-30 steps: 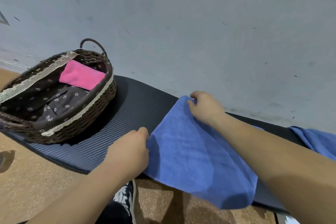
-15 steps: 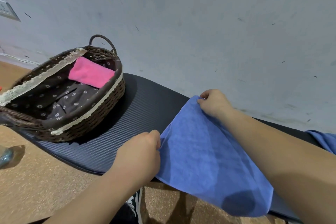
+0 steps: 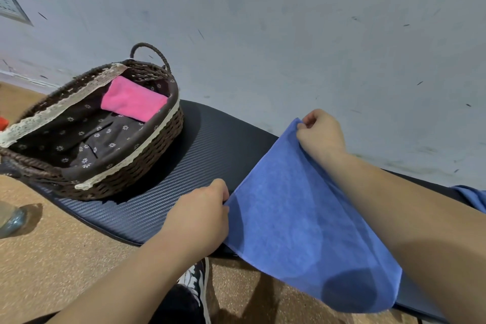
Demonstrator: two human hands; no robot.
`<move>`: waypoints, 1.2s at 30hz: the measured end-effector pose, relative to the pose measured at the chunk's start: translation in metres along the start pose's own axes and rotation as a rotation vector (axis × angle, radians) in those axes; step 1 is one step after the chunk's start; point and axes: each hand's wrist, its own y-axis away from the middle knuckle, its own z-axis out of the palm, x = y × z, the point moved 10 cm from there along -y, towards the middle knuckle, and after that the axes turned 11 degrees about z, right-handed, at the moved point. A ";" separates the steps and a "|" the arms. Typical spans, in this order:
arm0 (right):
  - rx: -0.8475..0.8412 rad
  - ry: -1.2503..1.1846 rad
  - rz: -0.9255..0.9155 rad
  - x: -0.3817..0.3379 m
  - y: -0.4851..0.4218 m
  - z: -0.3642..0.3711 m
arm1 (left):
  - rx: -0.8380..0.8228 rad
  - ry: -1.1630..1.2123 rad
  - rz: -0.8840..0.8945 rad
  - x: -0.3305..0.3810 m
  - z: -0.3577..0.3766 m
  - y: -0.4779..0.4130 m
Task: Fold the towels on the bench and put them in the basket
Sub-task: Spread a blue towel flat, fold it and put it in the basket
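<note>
The thin blue cloth towel (image 3: 302, 218) droops off the near edge of the dark ribbed padded table (image 3: 210, 150) and looks light, limp and best managed by its corners. The fingers of the left hand (image 3: 202, 218) pinch its near left corner, and those of the right hand (image 3: 322, 134) pinch the far one. Farther left, bare table separates it from the brown woven wicker basket (image 3: 147, 166), where a folded pink towel (image 3: 132, 100) fills only the far end.

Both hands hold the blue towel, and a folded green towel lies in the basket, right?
No: the head view shows the folded towel in the basket is pink, not green. The left hand and right hand do hold the blue towel.
</note>
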 end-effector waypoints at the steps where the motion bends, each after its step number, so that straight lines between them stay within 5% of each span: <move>1: -0.019 0.051 0.008 0.002 -0.003 0.007 | 0.001 0.006 -0.008 -0.001 0.001 0.000; 6: -0.089 0.071 0.024 0.015 -0.002 0.029 | 0.050 -0.029 -0.040 -0.003 -0.008 0.000; 10: -0.007 0.177 -0.144 0.004 0.018 0.011 | 0.035 -0.050 0.004 0.008 -0.003 0.004; 13: -0.099 0.224 -0.236 0.007 0.040 0.007 | 0.018 -0.046 0.013 0.013 0.000 0.003; 18: -0.184 0.653 -0.293 0.050 0.072 0.003 | -0.014 -0.069 -0.001 0.016 0.002 -0.001; 28: -0.289 0.675 -0.133 0.107 0.097 -0.011 | 0.101 -0.031 -0.029 0.000 -0.020 -0.021; 33: -0.316 0.757 -0.049 0.124 0.109 -0.027 | 0.191 -0.182 0.113 0.047 -0.031 -0.016; 36: -0.325 0.814 0.068 0.148 0.118 -0.046 | 0.036 -0.101 0.144 0.074 0.002 -0.007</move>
